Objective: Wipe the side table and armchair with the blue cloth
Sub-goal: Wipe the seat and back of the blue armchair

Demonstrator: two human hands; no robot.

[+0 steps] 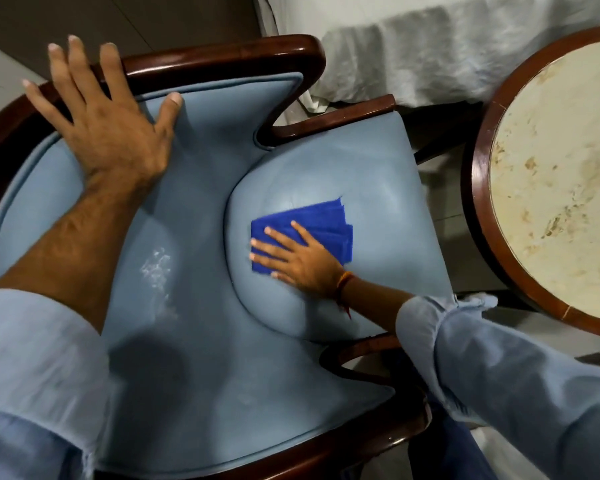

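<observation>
On the armchair (pixel 201 209) seat at frame centre, our flat right hand (pixel 298 258) merely presses the folded blue cloth (pixel 326 226), left hand (pixel 111 123) spread empty upper left, so layers may slide apart.

A bedroom: upholstered armchair (pixel 201 209), marble-topped side table (pixel 551 174), white bedding (pixel 430 53).

upper right: white crumpled fabric (pixel 430 50) draped, hanging down toward the floor | upper left: dark brown panel (pixel 153 19) above a pale grey surface (pixel 0 67) | right centre: pale tiled floor (pixel 440 202), partly in shadow | light: soft, even, indoor, faint sheen on surfaces
</observation>
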